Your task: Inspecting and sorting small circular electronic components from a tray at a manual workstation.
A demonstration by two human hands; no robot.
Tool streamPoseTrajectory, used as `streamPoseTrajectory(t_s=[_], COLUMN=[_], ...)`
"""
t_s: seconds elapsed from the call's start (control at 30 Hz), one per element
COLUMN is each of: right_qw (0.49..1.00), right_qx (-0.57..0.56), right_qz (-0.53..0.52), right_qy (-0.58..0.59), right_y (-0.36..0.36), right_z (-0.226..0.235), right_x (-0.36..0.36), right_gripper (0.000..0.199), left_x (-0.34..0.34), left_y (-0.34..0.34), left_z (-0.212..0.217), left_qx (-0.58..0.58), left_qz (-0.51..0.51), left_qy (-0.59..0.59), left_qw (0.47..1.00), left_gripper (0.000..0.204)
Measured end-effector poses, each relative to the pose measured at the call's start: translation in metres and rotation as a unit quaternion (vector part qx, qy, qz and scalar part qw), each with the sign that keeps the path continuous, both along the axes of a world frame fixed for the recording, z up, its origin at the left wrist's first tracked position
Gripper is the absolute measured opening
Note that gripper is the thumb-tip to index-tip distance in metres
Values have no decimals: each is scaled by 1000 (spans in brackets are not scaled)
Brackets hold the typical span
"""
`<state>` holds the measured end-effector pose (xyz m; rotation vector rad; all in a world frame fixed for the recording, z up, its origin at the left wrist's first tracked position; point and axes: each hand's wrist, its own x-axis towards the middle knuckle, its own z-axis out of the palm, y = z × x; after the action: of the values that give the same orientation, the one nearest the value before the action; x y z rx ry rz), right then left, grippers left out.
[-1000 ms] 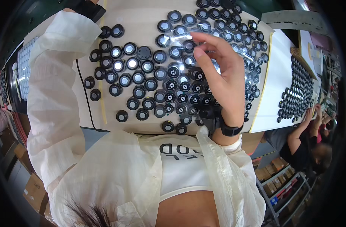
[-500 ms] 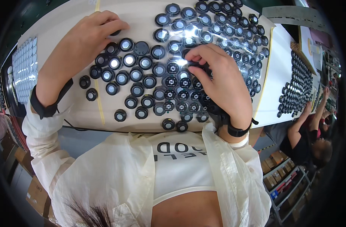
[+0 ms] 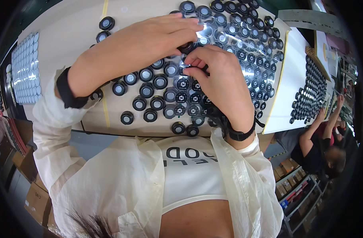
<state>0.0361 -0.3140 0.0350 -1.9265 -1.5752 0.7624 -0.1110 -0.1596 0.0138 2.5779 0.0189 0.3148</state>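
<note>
My left hand [image 3: 171, 33] reaches across the table to the middle, its thumb and fingers closed around a black round piece [image 3: 185, 48]. Close beside it, my right hand [image 3: 215, 65] is closed in a pinch, thumb against fingertips. What lies in that pinch is too small and covered to make out. Both hands are over a clear sheet [image 3: 207, 30] with glare on it. Round black labels [image 3: 183, 83] with white marks show in rows by my right hand. Several black round pieces with pale centres [image 3: 160, 81] stand left of the labels, partly hidden by my left forearm.
Many more black pieces [image 3: 220, 19] fill the far right of the table. A sheet of pale discs [image 3: 26, 67] lies at the left edge. Yellow tape [image 3: 104, 113] crosses the tabletop. Another person [image 3: 318, 139] works at the right, near more black pieces [image 3: 310, 89].
My left hand has moved from the far left to the middle, beside my right hand. Black pieces at the far left are now uncovered. My right hand has shifted slightly left.
</note>
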Motion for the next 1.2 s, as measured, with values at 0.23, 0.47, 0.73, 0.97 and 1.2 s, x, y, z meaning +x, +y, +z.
streamPoseTrajectory(t_s=[0.23,0.47,0.73,0.97,1.2], right_qw=[999,997,968,843,875], right_qx=[-27,-39,55,104,126], right_qz=[35,49,-50,-120,-114], right_qy=[-27,34,238,513,453], right_y=[8,-12,-23,-15,-10], right_z=[-1,28,36,33,22], right_x=[5,-3,23,18,16], right_gripper=[16,15,13,17,20], left_x=[2,5,-7,-19,-16], left_y=[3,1,0,-29,-32], left_z=[-10,-16,35,27,25], left_qx=[24,27,-259,-582,-539], left_qz=[-14,-2,37,77,102], left_qy=[7,11,25,-53,-46], left_qw=[1000,1000,965,808,835], left_gripper=[43,44,47,47,43])
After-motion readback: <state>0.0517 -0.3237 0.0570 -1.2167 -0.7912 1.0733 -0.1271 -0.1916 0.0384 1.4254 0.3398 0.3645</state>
